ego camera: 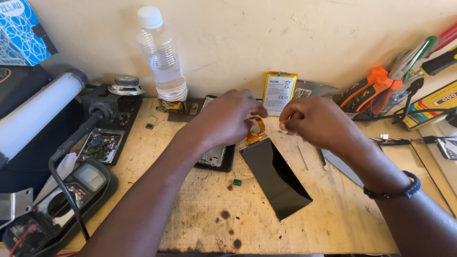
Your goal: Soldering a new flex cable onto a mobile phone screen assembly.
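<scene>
Both hands meet over the middle of the scarred wooden counter (200, 214). The left hand (227, 119) has its grip pinched narrow on the looped orange ribbon cable (257, 129) that rises from the top edge of a dark phone screen panel (276, 176); the panel lies flat on the counter, slanting from the hands down toward 5 o'clock. The right hand (312, 120), at 3 o'clock from the left, curls its fingers inward with thumb and forefinger pressed together just beside the cable; whether they hold anything cannot be told. Under the left wrist lies an opened phone body (218, 157), partly hidden. A yellow-edged battery (279, 93) leans on the wall at 12 o'clock from the hands, a clear plastic bottle (162, 57) stands at 11 o'clock, and a small green piece (237, 182) sits just left of the panel.
</scene>
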